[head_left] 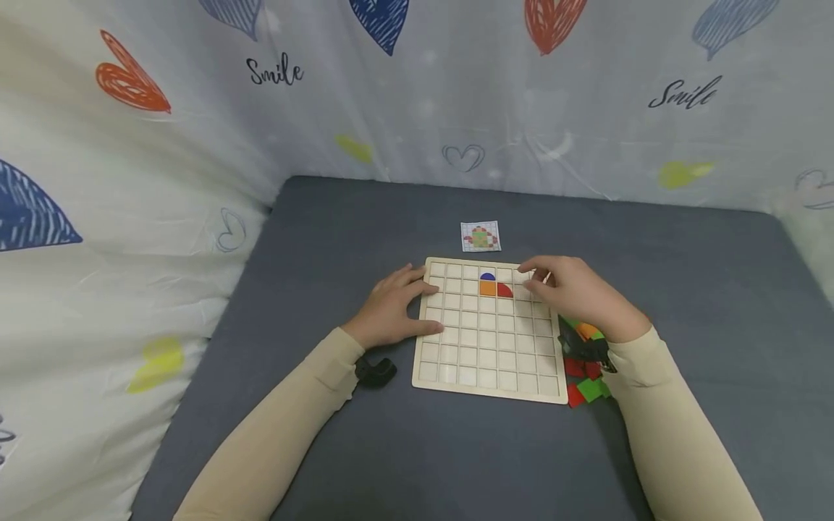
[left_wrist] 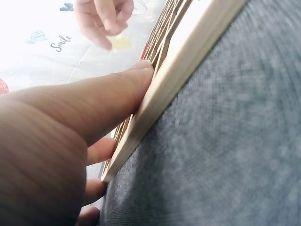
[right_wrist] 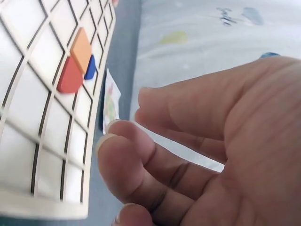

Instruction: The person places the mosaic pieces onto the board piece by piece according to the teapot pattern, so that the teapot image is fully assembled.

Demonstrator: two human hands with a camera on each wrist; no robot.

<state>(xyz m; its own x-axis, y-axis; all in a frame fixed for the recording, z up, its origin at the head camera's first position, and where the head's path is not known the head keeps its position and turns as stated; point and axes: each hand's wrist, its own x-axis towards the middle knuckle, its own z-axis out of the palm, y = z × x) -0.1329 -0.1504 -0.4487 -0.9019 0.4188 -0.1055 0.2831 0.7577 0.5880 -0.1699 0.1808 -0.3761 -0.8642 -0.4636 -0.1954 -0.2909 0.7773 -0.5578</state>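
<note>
Black "Smile" lettering [head_left: 275, 70] stands twice on the pale cloth backdrop [head_left: 469, 94]

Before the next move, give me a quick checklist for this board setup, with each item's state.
1. Board steadied: ok, left hand rests on its left edge.
2. Right hand free: ok, no piece visible at its fingers.
3. Orange square, red quarter-circle and blue half-circle in separate cells: ok.
4. Pattern card uncovered: ok, beyond the board.
5. Loose pieces fully visible: not ok, right wrist camera covers some.
6. Layout matches card: cannot tell, print too small.
</note>
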